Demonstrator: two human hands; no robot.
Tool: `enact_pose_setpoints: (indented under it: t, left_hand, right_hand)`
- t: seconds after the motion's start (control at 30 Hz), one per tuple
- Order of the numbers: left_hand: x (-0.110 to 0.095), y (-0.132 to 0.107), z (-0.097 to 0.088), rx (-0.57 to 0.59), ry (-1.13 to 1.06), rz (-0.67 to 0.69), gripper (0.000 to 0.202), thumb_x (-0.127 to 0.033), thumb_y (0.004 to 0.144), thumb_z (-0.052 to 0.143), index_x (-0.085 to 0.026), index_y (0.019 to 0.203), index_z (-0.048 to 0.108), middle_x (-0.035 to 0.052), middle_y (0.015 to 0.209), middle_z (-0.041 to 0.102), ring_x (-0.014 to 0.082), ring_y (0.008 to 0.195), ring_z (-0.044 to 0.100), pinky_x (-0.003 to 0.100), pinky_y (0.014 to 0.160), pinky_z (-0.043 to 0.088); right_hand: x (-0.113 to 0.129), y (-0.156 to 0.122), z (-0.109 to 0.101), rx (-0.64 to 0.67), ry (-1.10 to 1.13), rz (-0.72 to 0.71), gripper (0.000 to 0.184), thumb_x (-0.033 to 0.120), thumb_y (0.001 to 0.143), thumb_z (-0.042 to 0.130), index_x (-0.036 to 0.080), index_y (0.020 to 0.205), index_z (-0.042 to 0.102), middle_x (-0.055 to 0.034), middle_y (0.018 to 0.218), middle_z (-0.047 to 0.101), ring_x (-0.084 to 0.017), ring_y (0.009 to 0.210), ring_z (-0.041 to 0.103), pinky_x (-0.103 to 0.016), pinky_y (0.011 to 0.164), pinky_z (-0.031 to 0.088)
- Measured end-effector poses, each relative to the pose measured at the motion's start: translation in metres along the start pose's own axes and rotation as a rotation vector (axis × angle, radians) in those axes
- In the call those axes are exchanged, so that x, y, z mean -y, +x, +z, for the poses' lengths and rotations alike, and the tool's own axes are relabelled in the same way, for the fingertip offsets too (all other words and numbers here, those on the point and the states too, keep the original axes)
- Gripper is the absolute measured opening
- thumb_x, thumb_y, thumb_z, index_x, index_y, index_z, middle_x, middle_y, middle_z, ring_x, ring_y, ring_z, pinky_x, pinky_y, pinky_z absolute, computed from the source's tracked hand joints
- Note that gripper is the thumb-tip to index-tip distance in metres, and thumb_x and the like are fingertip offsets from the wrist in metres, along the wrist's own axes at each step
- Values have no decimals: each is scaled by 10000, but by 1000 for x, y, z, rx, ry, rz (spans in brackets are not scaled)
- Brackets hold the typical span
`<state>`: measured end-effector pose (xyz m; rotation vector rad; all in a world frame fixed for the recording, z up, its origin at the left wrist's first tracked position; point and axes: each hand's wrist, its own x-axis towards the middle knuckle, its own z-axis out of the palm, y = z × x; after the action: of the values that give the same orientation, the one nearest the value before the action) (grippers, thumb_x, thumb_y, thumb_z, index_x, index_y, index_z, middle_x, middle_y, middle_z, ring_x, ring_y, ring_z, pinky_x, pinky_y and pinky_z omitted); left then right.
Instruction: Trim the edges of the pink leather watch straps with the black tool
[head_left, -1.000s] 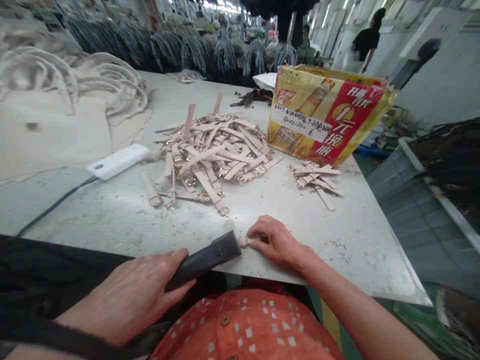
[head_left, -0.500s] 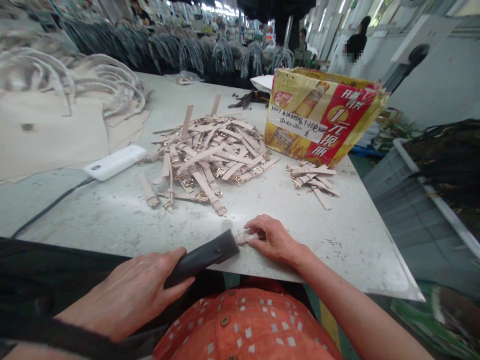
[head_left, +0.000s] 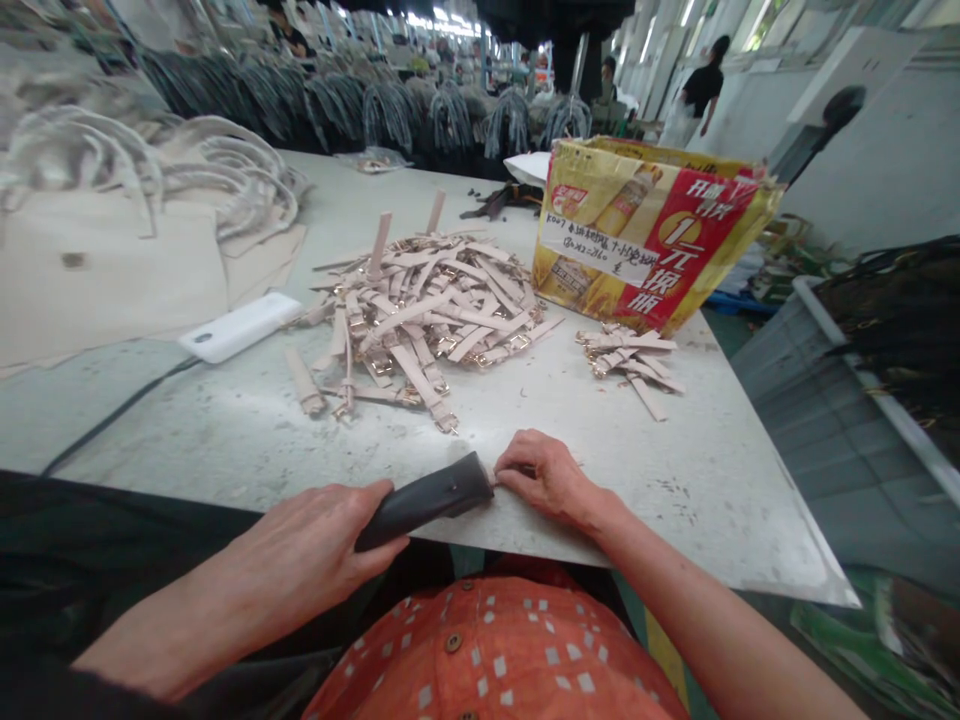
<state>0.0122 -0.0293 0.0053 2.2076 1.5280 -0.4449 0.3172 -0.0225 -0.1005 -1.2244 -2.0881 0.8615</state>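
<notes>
My left hand [head_left: 322, 535] is wrapped round a black tube-shaped handheld tool [head_left: 431, 503], whose exact kind I cannot make out. The tool's wide front end lies low over the table near its front edge, pointing right. Right at that end, my right hand [head_left: 545, 476] pinches a small beige buckle strap [head_left: 491, 477]. Only a sliver of the strap shows; fingers and tool cover the rest. Beyond the hands lies a large heap of beige buckle straps [head_left: 420, 320] with gold-coloured buckles. A smaller pile of such straps [head_left: 630, 362] is farther right.
A yellow and red cardboard box [head_left: 645, 235] stands behind the small pile. On the left are a white device [head_left: 240, 328] with a black cable and beige bag pieces [head_left: 105, 270] with handles. A grey bin [head_left: 840, 420] stands past the table's right edge. A person [head_left: 703, 95] is in the background.
The black tool has moved slightly right and up, closer to my right hand. Less of the strap shows between them now. My right hand has hardly moved.
</notes>
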Motion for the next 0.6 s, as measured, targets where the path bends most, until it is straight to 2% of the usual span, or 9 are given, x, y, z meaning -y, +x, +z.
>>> enact_pose_setpoints:
  t: [0.1,0.2,0.37,0.47,0.6]
  left_hand:
    - [-2,0,-3,28,-20,-3,448,-548,967,513,-248,1108,815,138,1067,927,343,968,866,417,830,574]
    - [-5,0,-8,40,-65,3,423,-529,968,539,-254,1108,829,131,1089,934,351,1029,880,418,870,595]
    - [-2,0,-11,27,-58,-19,433,-554,945,555,-260,1090,838,138,1084,933,391,1058,886,450,901,594]
    - [3,1,-11,22,-43,-33,503,-595,926,552,-249,1138,848,157,1107,935,408,1064,882,473,916,593]
    - [7,3,-10,23,-64,-16,564,-621,901,530,-236,1159,850,174,1152,937,415,1094,874,495,943,595]
  right_hand:
    - [5,3,2,10,-89,29,202,34,1012,747,209,913,763,-31,944,707,-218,958,651,-328,899,493]
    - [8,5,5,15,-159,68,197,47,1028,694,219,931,702,-30,970,678,-223,965,620,-332,906,480]
    - [4,5,5,2,-109,92,201,63,1057,661,230,945,654,-23,977,660,-219,948,608,-330,901,479]
    - [0,4,4,-27,-61,63,164,86,1059,711,221,968,703,-28,987,697,-216,949,627,-334,909,498]
    - [-2,1,7,-34,-26,-14,72,143,1030,853,213,1020,840,-65,1037,793,-235,1010,706,-360,948,543]
